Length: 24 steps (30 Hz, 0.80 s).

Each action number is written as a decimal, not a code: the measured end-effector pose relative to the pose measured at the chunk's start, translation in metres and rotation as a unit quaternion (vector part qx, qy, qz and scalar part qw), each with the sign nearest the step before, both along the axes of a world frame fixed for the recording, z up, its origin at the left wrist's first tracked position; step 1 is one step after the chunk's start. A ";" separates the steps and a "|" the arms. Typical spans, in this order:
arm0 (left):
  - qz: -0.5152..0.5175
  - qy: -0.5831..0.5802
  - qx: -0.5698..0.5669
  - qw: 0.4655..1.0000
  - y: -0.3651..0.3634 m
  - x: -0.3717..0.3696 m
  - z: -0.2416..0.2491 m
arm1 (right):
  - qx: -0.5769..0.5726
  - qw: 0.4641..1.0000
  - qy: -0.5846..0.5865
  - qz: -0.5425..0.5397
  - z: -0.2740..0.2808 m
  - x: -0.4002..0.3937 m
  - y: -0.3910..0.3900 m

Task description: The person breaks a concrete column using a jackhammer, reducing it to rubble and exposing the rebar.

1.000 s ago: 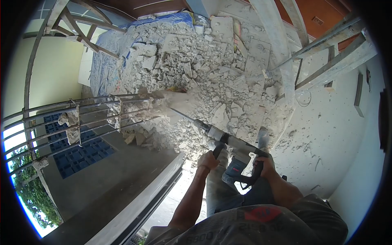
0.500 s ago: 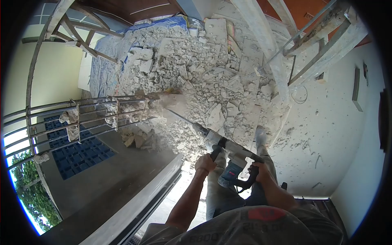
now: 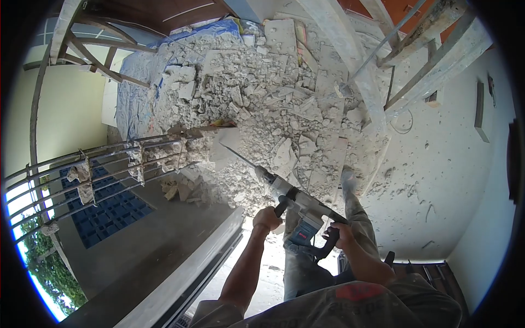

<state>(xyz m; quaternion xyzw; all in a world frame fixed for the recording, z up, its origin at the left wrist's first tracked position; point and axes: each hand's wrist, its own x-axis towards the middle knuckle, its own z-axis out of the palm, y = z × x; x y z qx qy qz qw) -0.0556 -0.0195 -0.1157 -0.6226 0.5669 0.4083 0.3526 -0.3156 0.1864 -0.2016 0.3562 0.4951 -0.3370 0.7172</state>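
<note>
A demolition hammer [image 3: 306,216] slants across the middle of the head view, its long chisel bit [image 3: 239,155] aimed up and left. My left hand [image 3: 267,218] is wrapped round its side handle near the front. My right hand [image 3: 343,234] grips the rear handle. The bit's tip overlaps the broken end of a concrete beam [image 3: 205,147]. From that beam, bare steel rebar [image 3: 109,170] runs off to the left, with lumps of concrete still clinging to its stirrups.
Rubble [image 3: 257,98] covers the floor ahead, partly over a blue tarp [image 3: 134,104]. Wooden supports [image 3: 350,60] stand at upper right, more timber [image 3: 93,54] at upper left. A light sill [image 3: 180,273] runs along my left, beside a blue-patterned panel [image 3: 106,202].
The hammer has shifted slightly left and downward with both hands on it. Dust around the bit's tip has thinned, and the view has turned a little.
</note>
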 end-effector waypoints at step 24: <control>0.020 -0.063 0.034 0.997 -0.029 0.014 -0.037 | 0.054 0.998 0.003 0.045 -0.076 0.057 -0.012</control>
